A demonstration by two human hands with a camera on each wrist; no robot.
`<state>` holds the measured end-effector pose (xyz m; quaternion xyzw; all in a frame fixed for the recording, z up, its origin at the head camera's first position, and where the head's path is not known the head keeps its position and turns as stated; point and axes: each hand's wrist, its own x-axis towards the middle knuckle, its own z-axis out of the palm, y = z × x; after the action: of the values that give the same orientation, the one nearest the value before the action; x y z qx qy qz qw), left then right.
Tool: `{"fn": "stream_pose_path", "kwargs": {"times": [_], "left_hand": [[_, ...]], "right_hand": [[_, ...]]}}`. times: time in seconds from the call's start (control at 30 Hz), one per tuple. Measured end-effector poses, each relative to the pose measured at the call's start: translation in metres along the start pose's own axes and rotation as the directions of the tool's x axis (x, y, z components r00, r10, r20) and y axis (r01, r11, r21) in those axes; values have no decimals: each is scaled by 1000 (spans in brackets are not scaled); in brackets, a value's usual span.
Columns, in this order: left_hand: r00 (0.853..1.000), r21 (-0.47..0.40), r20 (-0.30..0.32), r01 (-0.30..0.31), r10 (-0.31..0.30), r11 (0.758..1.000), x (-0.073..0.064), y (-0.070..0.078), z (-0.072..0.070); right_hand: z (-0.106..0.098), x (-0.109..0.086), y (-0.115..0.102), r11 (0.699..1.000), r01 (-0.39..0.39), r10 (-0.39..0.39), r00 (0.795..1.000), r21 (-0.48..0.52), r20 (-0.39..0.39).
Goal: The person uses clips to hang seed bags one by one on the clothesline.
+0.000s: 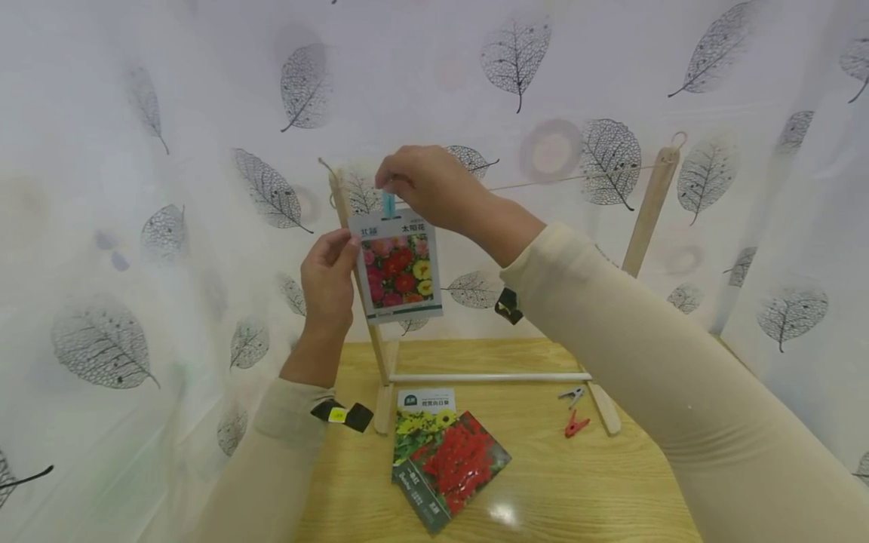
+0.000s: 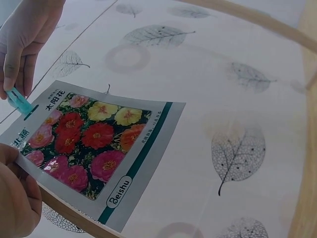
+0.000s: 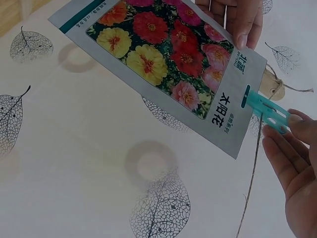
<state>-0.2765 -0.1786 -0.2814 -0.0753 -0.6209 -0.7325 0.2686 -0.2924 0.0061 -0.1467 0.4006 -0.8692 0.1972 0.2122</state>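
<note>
A seed packet (image 1: 398, 273) with red, yellow and pink flowers hangs upright near the left post of a wooden frame. My left hand (image 1: 328, 280) pinches the packet's left edge between thumb and fingers. Above it, my right hand (image 1: 434, 181) pinches the handles of a turquoise clothespin (image 3: 270, 112). In the right wrist view the clothespin's tip sits at the slot in the packet's top edge, and the string (image 3: 255, 168) passes by it. Whether the clothespin bites both string and packet cannot be told.
The wooden frame's right post (image 1: 649, 207) holds the string's other end. On the table lie a sunflower packet (image 1: 426, 400) and, overlapping it, a red-flower packet (image 1: 458, 464). A grey clothespin (image 1: 575, 395) and a red clothespin (image 1: 576, 426) lie near the right foot. Leaf-patterned curtain surrounds the table.
</note>
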Motion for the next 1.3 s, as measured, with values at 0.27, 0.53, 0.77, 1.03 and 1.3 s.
{"fn": "stream_pose_path", "kwargs": {"times": [0.27, 0.53, 0.77, 1.03, 1.3], "left_hand": [[1000, -61, 13, -21, 22, 998, -1, 2, 1], [1000, -58, 5, -24, 24, 998, -2, 4, 1], [999, -64, -12, -38, 37, 997, -2, 4, 2], [996, -56, -41, -83, 81, 995, -4, 5, 1], [994, 11, -67, -88, 88, 996, -6, 4, -3]], "right_hand": [[0, -1, 0, 1000, -14, 14, 1000, -8, 11], [0, 1, 0, 999, -37, 38, 998, -19, 46], [0, -1, 0, 998, -61, 62, 996, -14, 63], [-1, -5, -2, 999, -48, 49, 995, -13, 85], [-3, -8, -5, 998, -59, 60, 995, -14, 84]]}}
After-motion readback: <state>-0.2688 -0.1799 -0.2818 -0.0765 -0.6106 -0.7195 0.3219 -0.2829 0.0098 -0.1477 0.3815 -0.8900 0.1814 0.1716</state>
